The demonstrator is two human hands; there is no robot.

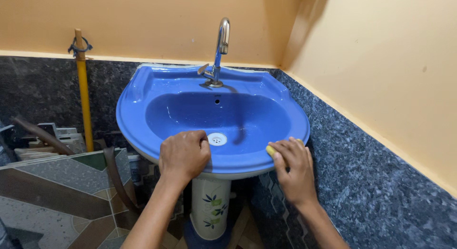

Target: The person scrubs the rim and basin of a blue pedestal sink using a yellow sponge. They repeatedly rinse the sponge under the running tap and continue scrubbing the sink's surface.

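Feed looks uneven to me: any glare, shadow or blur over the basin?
Head view: sharp throughout; soft glare streaks on the blue basin rim; the tap casts a dark shadow into the bowl; the left hand and right hand are evenly lit.

2 bare forearms rose from the bottom edge of the frame, with no sleeves, watch or rings visible. The left hand (184,154) showed knuckles and short nails; the right hand (293,169) was likewise ungloved.

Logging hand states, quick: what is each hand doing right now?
Left hand: closed, gripping the blue sink front rim, holding nothing else.
Right hand: closed on a yellow sponge, pressed to the rim.
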